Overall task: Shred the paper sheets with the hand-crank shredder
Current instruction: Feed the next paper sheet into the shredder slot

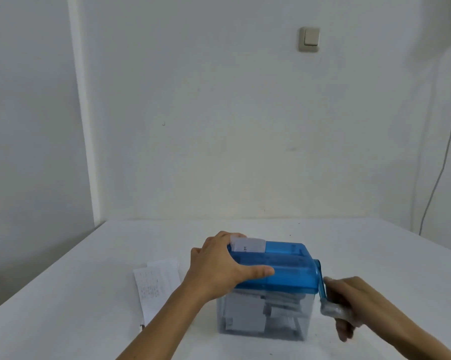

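Note:
A hand-crank shredder with a blue top (284, 271) and a clear bin (266, 318) stands on the white table. A short end of paper (249, 245) sticks up from the slot at the top's left end. My left hand (219, 263) grips the blue top's left end, thumb along its near face, fingers over the far edge beside the paper. My right hand (349, 300) grips the grey crank handle (332, 309) at the shredder's right side, with the blue crank arm pointing down. Shredded paper pieces lie inside the bin.
A small stack of printed paper sheets (155, 284) lies on the table (89, 294) to the left of the shredder. A white wall with a light switch (309, 38) stands behind. A cable (443, 162) hangs down the wall at the far right.

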Tool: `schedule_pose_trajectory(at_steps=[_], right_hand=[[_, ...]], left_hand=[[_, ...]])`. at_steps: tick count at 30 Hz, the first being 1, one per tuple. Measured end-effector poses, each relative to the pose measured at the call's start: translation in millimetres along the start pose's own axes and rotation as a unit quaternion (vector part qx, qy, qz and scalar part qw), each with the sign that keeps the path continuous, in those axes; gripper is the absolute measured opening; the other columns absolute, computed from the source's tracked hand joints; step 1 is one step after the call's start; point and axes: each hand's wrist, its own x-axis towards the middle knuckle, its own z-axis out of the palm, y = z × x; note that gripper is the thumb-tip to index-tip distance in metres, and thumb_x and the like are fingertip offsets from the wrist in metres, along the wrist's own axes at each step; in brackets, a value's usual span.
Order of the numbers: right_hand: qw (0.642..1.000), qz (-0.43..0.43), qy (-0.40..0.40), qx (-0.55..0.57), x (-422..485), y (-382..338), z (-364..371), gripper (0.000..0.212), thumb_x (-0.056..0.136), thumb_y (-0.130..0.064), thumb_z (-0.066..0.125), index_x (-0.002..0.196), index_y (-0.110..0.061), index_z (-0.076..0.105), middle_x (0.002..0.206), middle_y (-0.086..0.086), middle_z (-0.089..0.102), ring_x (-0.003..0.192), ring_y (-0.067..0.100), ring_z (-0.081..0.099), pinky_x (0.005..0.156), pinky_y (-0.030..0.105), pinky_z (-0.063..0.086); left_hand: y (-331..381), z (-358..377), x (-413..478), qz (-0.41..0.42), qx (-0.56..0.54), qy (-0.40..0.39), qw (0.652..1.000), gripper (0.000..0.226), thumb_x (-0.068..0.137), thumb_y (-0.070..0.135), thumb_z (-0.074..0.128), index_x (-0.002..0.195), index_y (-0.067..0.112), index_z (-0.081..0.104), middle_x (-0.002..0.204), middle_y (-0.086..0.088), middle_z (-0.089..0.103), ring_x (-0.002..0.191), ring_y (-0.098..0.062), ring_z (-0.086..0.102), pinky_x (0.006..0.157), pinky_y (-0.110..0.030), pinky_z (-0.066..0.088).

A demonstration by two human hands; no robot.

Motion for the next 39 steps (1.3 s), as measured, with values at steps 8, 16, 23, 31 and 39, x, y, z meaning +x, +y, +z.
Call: schedule_pose_trajectory(at_steps=[8, 16, 23, 31, 39], right_hand=[[0.983, -0.103, -0.008, -0.152, 8.4, -52.2, -60.8, 0.026, 0.083, -0.047, 0.070, 0.078, -0.023, 0.076, 0.068, 0.001, 0.066, 0.063, 0.008, 0.057, 0.065, 0.023, 0.045], [0.991, -0.091, 0.098, 0.014, 82.0, -12.9, -32.5, 0.018, 0.092, -0.028, 0.067, 0.100, -0.013, 0.065, 0.095, 0.006, 0.070, 0.083, 0.019, 0.070, 0.076, 0.036, 0.059], [0.999, 0.045, 0.001, -0.030, 53.2, 27.3, 3.8, 0.028, 0.105, -0.017, 0.044, 0.095, -0.009, 0.069, 0.080, 0.003, 0.075, 0.074, 0.016, 0.069, 0.077, 0.033, 0.060], [0.991, 0.000, -0.129, 0.044, -3.4, -15.7, -41.8, 0.040, 0.087, -0.043, 0.060, 0.078, -0.005, 0.072, 0.081, 0.019, 0.069, 0.080, 0.031, 0.066, 0.078, 0.034, 0.052], [0.974, -0.094, 0.111, -0.172, 34.8, -59.4, -67.6, 0.037, 0.071, -0.059, 0.074, 0.089, -0.027, 0.070, 0.080, -0.003, 0.074, 0.077, 0.013, 0.070, 0.075, 0.033, 0.057]], left_hand=[[1.0, -2.7, -1.2, 0.001, 0.017, -0.007, 1.000, 0.090, 0.046, 0.087, 0.073, 0.125, 0.050, 0.048, 0.121, 0.021, 0.047, 0.110, -0.008, 0.039, 0.094, -0.027, 0.037], [-1.6, -0.4, 0.4, 0.004, 0.009, -0.005, 1.000, 0.093, 0.043, 0.089, 0.071, 0.124, 0.052, 0.047, 0.123, 0.022, 0.046, 0.114, -0.009, 0.040, 0.101, -0.031, 0.042], [-1.2, 1.3, -1.4, 0.008, 0.012, 0.008, 1.000, 0.092, 0.045, 0.091, 0.069, 0.125, 0.051, 0.047, 0.121, 0.025, 0.046, 0.114, -0.008, 0.039, 0.102, -0.030, 0.038], [4.7, -1.9, -2.0, 0.014, 0.041, -0.004, 0.999, 0.087, 0.054, 0.087, 0.070, 0.127, 0.047, 0.046, 0.113, 0.028, 0.043, 0.108, -0.003, 0.039, 0.102, -0.028, 0.033], [1.5, 0.1, 0.4, 0.009, 0.019, -0.011, 1.000, 0.093, 0.044, 0.094, 0.064, 0.124, 0.050, 0.044, 0.121, 0.025, 0.046, 0.114, -0.006, 0.041, 0.099, -0.027, 0.033]])
